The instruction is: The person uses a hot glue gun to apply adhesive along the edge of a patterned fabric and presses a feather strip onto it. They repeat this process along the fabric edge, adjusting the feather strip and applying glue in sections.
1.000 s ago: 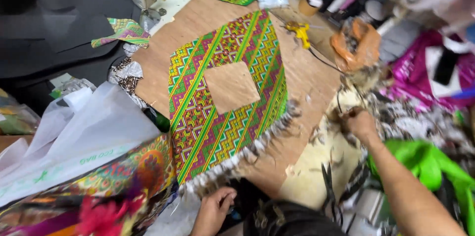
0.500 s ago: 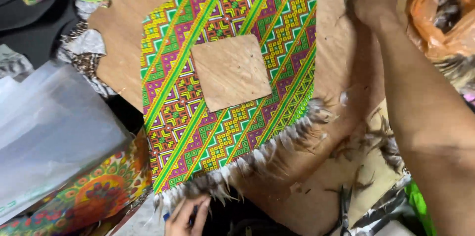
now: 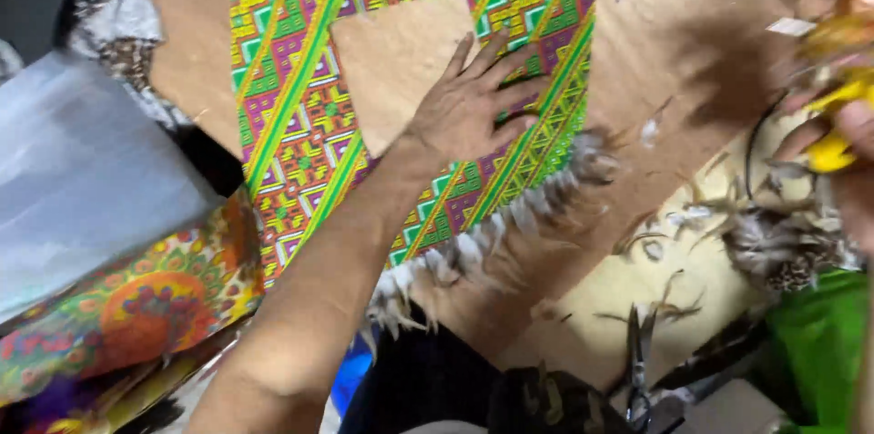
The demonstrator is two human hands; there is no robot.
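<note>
- The left hand was laid flat and open, fingers spread, pressing on the patterned cloth at the edge of its square cut-out; nothing was grasped by it.
- The cloth was spread on the brown board, in the upper middle of the view, with its feather fringe running along the lower right edge.
- The right hand was seen at the far right edge, curled round a yellow thing; blur kept the thing from being told apart, and the grip could only be judged as closed.
- Risk, judged: the cloth could be dragged askew on the board if the palm were slid while pressed, since it appeared pinned at one spot only.
- Risk, judged: the fringe could be crushed or feathers pulled loose if the forearm were lowered across it, as the arm lay just above that edge.
- Risk, judged: loose feathers at the right could be scattered by a sweep of the right hand.
- Risk, judged: the scissors near the bottom edge could be knocked off if the board were shifted.
- Change: half a second earlier the left hand was seen low at the fringe, off the cloth; it was now placed up beside the cut-out.
- Change: the right hand had been stretched to the yellow thing at the top; it was now drawn lower at the right edge.
</note>
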